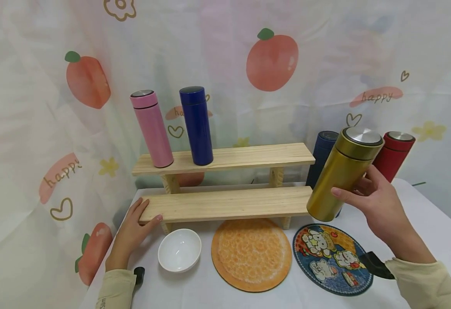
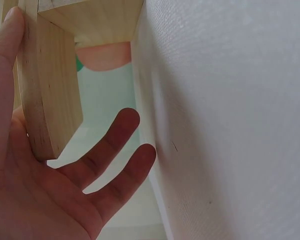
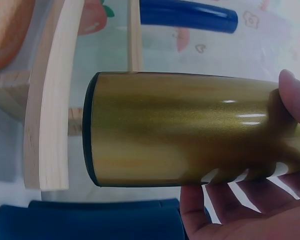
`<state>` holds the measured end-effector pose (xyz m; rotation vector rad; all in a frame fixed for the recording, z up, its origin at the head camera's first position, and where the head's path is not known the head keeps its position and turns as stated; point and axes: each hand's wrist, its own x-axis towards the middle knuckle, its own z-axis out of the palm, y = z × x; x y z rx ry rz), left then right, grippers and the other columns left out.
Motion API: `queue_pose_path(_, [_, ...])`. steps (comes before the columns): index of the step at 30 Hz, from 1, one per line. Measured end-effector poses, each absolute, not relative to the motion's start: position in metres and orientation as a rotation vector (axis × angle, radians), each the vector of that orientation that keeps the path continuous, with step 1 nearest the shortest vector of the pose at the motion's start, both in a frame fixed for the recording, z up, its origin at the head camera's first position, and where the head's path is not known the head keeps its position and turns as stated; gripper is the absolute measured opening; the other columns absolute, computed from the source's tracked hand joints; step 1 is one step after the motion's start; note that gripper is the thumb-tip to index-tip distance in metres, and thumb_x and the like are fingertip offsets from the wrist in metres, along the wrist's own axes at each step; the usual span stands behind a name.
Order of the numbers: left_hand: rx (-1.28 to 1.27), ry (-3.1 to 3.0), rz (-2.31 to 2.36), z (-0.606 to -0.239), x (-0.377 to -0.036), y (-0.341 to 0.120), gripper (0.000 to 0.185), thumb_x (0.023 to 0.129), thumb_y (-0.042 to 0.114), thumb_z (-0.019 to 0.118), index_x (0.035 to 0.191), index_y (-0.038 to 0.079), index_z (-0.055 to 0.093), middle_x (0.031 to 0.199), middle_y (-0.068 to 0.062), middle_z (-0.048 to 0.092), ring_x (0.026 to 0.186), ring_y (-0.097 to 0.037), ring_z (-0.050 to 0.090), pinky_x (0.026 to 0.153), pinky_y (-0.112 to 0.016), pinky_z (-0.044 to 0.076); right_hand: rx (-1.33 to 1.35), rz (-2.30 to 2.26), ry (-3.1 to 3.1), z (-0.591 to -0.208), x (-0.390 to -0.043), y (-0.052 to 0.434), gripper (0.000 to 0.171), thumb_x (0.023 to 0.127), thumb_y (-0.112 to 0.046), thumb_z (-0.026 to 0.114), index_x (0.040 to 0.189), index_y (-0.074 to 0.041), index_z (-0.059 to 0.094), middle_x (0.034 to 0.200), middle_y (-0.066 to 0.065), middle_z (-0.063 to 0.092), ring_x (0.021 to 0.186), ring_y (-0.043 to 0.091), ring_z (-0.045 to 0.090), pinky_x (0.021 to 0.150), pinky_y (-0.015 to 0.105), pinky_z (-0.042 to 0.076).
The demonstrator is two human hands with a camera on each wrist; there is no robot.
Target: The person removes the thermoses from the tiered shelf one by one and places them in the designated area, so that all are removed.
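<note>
My right hand (image 1: 380, 206) grips a gold thermos (image 1: 339, 176) from its right side. The thermos leans, its silver lid up, with its base overlapping the right end of the lower shelf board (image 1: 225, 205) in the head view. In the right wrist view, thumb and fingers lie on opposite sides of the thermos. My left hand (image 1: 132, 229) rests at the left end of that wooden board, its thumb along the front edge. The left wrist view shows two straight fingers (image 2: 125, 170) spread below the board.
A pink thermos (image 1: 153, 131) and a blue thermos (image 1: 197, 126) stand on the upper board (image 1: 256, 155). Behind the gold thermos are a dark blue thermos (image 1: 320, 154) and a red thermos (image 1: 393, 154). In front lie a white bowl (image 1: 180, 251), an orange round mat (image 1: 251, 257) and a cartoon mat (image 1: 331, 259).
</note>
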<state>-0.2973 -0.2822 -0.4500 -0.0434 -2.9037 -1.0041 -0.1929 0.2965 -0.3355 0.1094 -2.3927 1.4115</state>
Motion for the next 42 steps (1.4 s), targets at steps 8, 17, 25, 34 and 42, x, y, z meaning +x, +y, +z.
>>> queue_pose_path(8, [-0.041, -2.897, -1.001, -0.449, -0.293, -0.284, 0.098, 0.099, 0.063, 0.068, 0.170, 0.007, 0.028, 0.178, -0.019, 0.011, 0.160, -0.048, 0.016, 0.123, -0.068, 0.022, 0.052, 1.441, -2.336, -0.339, -0.187, 0.311, 0.075, 0.106, -0.018, 0.071, 0.168, -0.034, 0.031, 0.148, -0.005, 0.053, 0.120, -0.002, 0.054, 0.120, 0.059, 0.036])
queue_pose_path(17, [-0.038, -2.895, -0.993, -0.446, -0.294, -0.286, 0.098, 0.100, 0.063, 0.067, 0.170, 0.008, 0.027, 0.178, -0.018, 0.010, 0.160, -0.048, 0.015, 0.124, -0.067, 0.021, -0.041, 1.466, -2.297, -0.346, -0.185, 0.324, 0.081, 0.107, -0.021, 0.070, 0.170, -0.042, 0.024, 0.163, 0.003, 0.048, 0.145, 0.023, 0.050, 0.125, 0.065, 0.021])
queue_pose_path(25, [-0.042, -2.884, -0.987, -0.447, -0.295, -0.289, 0.098, 0.100, 0.063, 0.067, 0.170, 0.007, 0.028, 0.178, -0.018, 0.011, 0.160, -0.047, 0.015, 0.124, -0.067, 0.021, -0.122, 1.480, -2.279, -0.353, -0.190, 0.335, 0.082, 0.107, -0.026, 0.070, 0.170, -0.043, 0.021, 0.171, 0.013, 0.037, 0.154, 0.032, 0.040, 0.125, 0.067, 0.015])
queue_pose_path(34, [-0.075, -2.889, -0.981, -0.449, -0.303, -0.279, 0.099, 0.098, 0.065, 0.068, 0.170, 0.008, 0.029, 0.178, -0.017, 0.012, 0.161, -0.045, 0.017, 0.124, -0.065, 0.022, -0.282, 1.442, -2.226, -0.367, -0.191, 0.355, 0.083, 0.108, -0.028, 0.067, 0.172, -0.042, 0.016, 0.175, 0.016, 0.025, 0.160, 0.040, 0.024, 0.123, 0.071, 0.009])
queue_pose_path(42, [-0.074, -2.869, -1.006, -0.450, -0.295, -0.284, 0.097, 0.099, 0.061, 0.069, 0.169, 0.007, 0.030, 0.178, -0.017, 0.013, 0.160, -0.046, 0.016, 0.125, -0.065, 0.021, -0.326, 1.448, -2.255, -0.375, -0.205, 0.363, 0.085, 0.108, -0.032, 0.067, 0.173, -0.039, 0.012, 0.175, 0.024, 0.019, 0.158, 0.049, 0.021, 0.122, 0.072, 0.016])
